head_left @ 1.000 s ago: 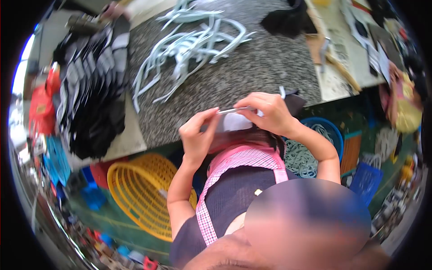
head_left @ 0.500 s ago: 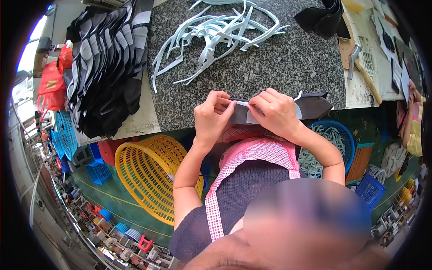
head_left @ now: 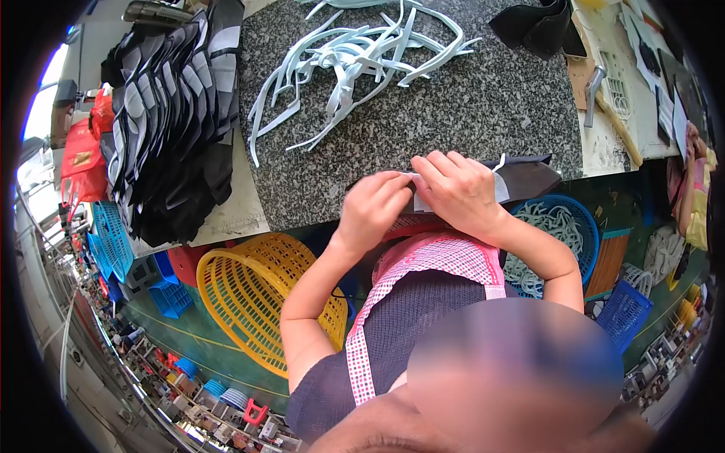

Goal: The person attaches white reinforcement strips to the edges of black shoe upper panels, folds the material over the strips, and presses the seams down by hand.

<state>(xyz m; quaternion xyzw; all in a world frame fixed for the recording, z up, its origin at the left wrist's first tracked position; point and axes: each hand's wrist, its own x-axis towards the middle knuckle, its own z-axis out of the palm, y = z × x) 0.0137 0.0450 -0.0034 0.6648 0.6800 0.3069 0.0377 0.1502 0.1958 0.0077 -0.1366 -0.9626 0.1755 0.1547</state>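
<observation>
Both hands are at the front edge of the speckled stone tabletop. My left hand pinches the left end of a black and white fabric piece. Close beside it, my right hand has its fingers bent over the same piece, thumb pressed on it near a pale strip. The piece's dark end sticks out to the right of my right hand, with a short white strip end standing up there. Pale blue strips lie tangled on the stone beyond my hands.
Stacked black and grey pieces lie on the left. Black pieces and a hammer are at the right. Below the table stand a yellow basket and a blue basket of pale strips. Another person is at far right.
My left hand has moved right, closer to my right hand, and its fingers have curled in. My right hand stays on the fabric. Since the earliest frame, the dark fabric shows more at right.
</observation>
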